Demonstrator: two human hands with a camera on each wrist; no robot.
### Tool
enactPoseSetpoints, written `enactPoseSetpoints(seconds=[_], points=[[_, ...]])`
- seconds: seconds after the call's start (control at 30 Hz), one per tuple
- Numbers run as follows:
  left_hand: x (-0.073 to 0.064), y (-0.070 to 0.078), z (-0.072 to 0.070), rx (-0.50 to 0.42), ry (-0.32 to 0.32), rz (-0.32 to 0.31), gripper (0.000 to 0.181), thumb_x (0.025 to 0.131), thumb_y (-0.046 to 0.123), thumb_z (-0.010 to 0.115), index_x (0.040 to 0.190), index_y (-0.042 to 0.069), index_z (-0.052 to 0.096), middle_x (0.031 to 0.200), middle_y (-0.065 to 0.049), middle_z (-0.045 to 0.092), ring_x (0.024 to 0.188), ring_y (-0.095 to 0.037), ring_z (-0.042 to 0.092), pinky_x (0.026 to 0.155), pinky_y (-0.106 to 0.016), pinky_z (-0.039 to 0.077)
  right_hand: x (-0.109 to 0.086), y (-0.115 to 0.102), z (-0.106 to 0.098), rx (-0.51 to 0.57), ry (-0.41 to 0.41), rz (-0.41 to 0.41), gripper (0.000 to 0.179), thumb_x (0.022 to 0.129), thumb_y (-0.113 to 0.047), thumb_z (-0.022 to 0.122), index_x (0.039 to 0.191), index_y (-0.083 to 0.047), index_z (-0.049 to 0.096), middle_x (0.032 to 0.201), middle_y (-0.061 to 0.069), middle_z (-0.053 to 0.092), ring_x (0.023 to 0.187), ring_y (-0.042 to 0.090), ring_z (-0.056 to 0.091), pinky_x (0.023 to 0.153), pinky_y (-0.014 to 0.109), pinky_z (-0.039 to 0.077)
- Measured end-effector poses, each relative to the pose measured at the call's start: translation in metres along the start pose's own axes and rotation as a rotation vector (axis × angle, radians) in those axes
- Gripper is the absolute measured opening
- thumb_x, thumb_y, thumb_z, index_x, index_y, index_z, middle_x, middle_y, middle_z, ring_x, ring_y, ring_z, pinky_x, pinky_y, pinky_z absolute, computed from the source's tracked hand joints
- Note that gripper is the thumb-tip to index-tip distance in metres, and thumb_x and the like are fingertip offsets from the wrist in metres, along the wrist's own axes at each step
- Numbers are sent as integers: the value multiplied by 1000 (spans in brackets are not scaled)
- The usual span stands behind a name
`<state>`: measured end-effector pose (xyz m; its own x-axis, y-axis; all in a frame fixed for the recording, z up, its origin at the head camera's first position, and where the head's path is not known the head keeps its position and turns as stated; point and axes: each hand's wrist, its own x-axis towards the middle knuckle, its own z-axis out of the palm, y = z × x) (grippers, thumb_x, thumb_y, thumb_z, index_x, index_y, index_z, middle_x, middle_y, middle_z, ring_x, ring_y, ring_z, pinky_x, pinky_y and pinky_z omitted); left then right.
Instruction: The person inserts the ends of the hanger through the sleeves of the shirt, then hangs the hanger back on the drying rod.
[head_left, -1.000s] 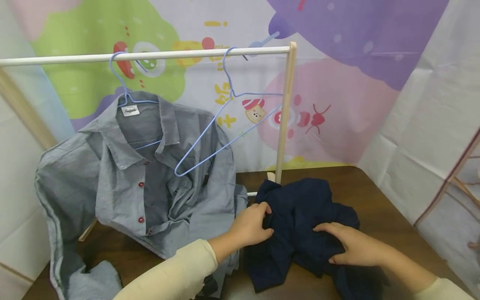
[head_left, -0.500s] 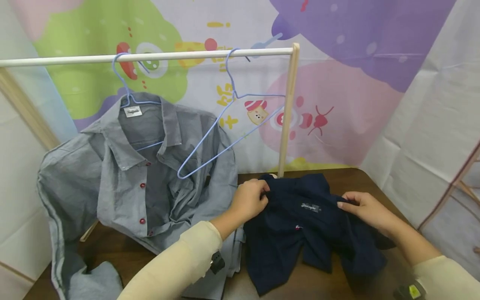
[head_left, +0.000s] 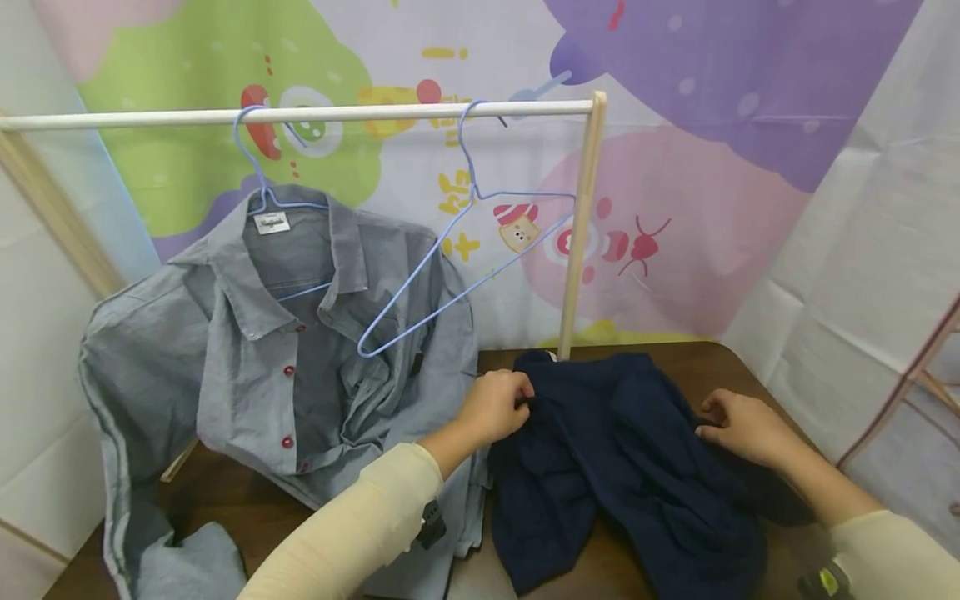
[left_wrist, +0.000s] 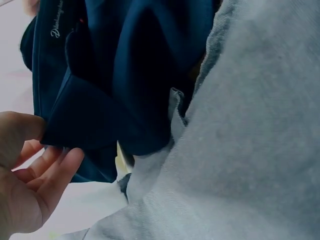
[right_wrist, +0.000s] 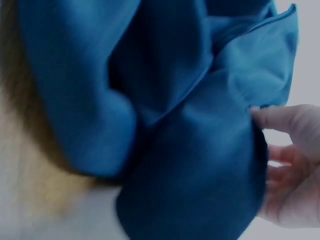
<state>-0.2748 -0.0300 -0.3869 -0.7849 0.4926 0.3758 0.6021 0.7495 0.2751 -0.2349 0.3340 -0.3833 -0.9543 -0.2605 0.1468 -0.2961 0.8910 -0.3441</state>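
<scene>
A navy shirt point(head_left: 600, 433) hangs between both hands, close over the table on the right in the head view. The left hand point(head_left: 497, 406) pinches it at the upper left. From the left wrist, thumb and fingers show at a pointed collar corner point(left_wrist: 82, 112), beside a neckband with pale lettering point(left_wrist: 56, 22). At the shirt's right side, the right hand point(head_left: 742, 427) pinches its edge. The right wrist view has the thumb point(right_wrist: 277, 118) on top of the cloth and the other fingers behind it. Loose folds hang below both hands.
A grey shirt point(head_left: 247, 358) with red buttons hangs on a blue hanger from the white rail point(head_left: 360, 114). A bare blue hanger point(head_left: 472, 250) hangs right of it. The rack's wooden post point(head_left: 581, 225) stands on the brown table point(head_left: 693, 367), behind the navy shirt.
The right hand has gone from spread fingers over the bunched navy shirt to pinching its edge farther right. The shirt has spread out; its label, seen half a second ago, is hidden in the head view.
</scene>
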Motion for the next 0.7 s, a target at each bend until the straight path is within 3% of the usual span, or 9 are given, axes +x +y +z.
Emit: enactPoseSetpoints(seconds=[0.17, 0.3, 0.37, 0.47, 0.57, 0.7], points=[[-2, 0, -1, -30, -52, -35, 18, 81, 20, 78, 94, 12, 68, 86, -1, 65, 77, -15, 61, 69, -30, 50, -13, -34, -13, -155, 238, -69, 40, 77, -7, 77, 108, 9, 57, 98, 28, 59, 84, 43, 60, 67, 53, 49], [-9, 1, -1, -45, -86, -72, 32, 79, 29, 81, 102, 12, 67, 89, -2, 65, 80, -17, 61, 70, -32, 51, -28, -64, -15, -274, 401, -167, 39, 71, -6, 80, 103, 6, 61, 96, 25, 61, 79, 42, 61, 59, 52, 50], [-12, 1, -1, -66, -86, -101, 35, 78, 30, 82, 104, 11, 66, 88, -2, 65, 78, -17, 61, 68, -31, 50, -35, -79, -11, -293, 424, -198, 35, 69, -8, 82, 97, 1, 63, 90, 18, 63, 75, 35, 62, 55, 46, 51], [-17, 3, 1, -116, -84, -163, 39, 77, 31, 83, 104, 10, 65, 85, -1, 64, 74, -16, 60, 65, -30, 50, -47, -99, 1, -254, 335, -210, 27, 72, -18, 84, 88, -9, 64, 79, 2, 62, 65, 18, 59, 50, 33, 48], [-21, 4, 3, -160, -96, -225, 43, 75, 34, 84, 103, 9, 63, 81, 1, 61, 69, -14, 57, 63, -29, 48, -58, -118, 17, -206, 115, -163, 32, 76, -40, 82, 86, -16, 63, 76, -7, 59, 60, 6, 52, 49, 26, 44], [-23, 4, 5, -186, -93, -259, 38, 75, 30, 83, 97, 8, 63, 76, 3, 58, 65, -12, 54, 60, -27, 46, -68, -131, 37, -252, -126, -135, 65, 71, -60, 77, 103, -5, 67, 96, 7, 65, 78, 21, 63, 57, 38, 53]])
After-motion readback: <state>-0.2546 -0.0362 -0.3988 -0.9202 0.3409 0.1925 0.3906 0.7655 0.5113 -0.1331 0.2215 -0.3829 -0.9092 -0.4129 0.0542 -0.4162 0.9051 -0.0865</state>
